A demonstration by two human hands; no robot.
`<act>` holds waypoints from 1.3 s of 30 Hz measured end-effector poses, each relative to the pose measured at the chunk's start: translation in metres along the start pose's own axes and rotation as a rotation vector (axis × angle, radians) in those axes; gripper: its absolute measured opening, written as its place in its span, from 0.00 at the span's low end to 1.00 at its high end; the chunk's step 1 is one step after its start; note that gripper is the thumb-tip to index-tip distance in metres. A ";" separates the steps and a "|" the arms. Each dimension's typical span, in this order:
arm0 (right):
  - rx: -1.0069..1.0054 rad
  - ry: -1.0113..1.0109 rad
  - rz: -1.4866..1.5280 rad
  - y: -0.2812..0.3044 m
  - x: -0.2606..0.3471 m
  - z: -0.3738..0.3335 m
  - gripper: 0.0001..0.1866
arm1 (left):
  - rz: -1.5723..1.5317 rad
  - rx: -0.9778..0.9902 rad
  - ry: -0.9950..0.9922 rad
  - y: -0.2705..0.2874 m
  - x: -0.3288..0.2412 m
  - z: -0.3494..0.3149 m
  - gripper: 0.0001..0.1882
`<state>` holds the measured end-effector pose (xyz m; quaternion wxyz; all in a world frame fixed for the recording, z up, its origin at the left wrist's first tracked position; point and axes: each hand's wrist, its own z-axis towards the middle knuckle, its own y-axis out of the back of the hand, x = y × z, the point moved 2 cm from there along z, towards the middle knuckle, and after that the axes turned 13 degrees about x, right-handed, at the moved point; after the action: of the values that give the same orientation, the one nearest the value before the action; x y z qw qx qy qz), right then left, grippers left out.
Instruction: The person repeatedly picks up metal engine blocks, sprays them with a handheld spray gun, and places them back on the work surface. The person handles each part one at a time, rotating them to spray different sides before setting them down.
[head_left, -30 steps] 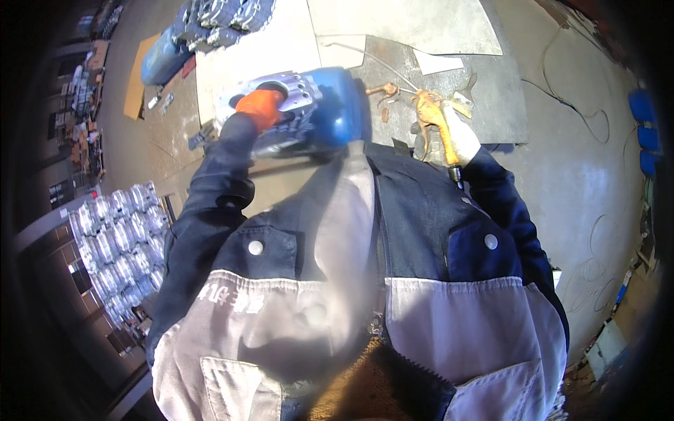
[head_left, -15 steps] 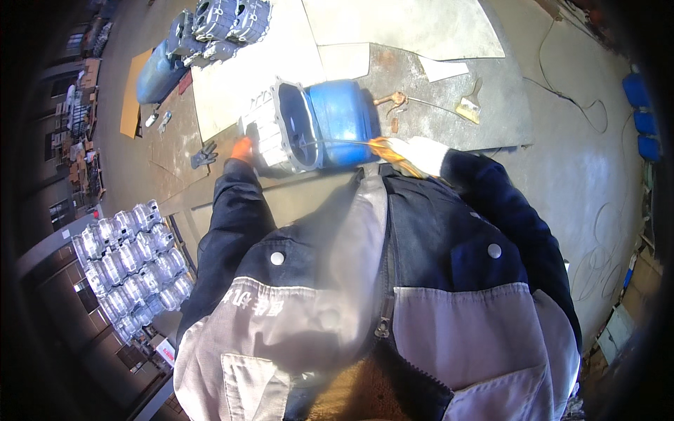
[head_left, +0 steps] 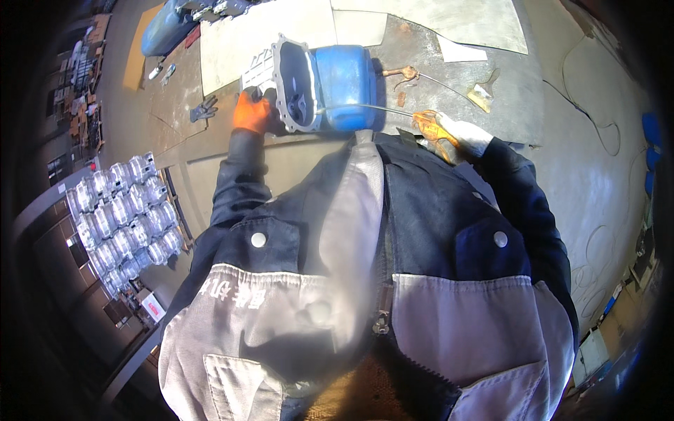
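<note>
A silvery cast-metal housing point(head_left: 286, 84) lies on its side on the bench, its wide flanged mouth facing right against a blue plastic drum point(head_left: 345, 88). My left hand point(head_left: 251, 112), in an orange glove, grips the housing's near left side; the fingertips are partly hidden. In its white glove, my right hand point(head_left: 463, 133) is closed round an orange blow gun point(head_left: 434, 128). The gun's long thin metal nozzle point(head_left: 372, 106) runs left across the drum's near side, its tip by the rim of the housing's mouth.
Behind the drum lie a rusty-coloured blow gun point(head_left: 404, 72) with a thin tube and a flat brush point(head_left: 481, 94). A dark glove point(head_left: 204, 109) rests left of my left hand. More metal castings point(head_left: 126, 217) are stacked at the left. A cable point(head_left: 586, 116) trails at the right.
My right hand has moved right with the blow gun, drawing the nozzle back from inside the housing to its rim. My left hand stays at the housing. The whole view has shifted.
</note>
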<state>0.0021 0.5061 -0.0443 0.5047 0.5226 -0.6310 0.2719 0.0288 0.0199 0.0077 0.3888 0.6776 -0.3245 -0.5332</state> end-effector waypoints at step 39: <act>-0.146 -0.418 -0.173 0.023 0.052 0.034 0.40 | -0.263 0.082 0.282 -0.003 -0.018 0.005 0.24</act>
<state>-0.0289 0.4634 -0.0042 0.4211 0.5818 -0.6926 0.0674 0.0201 0.0363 0.0128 0.3293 0.7976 -0.1969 -0.4654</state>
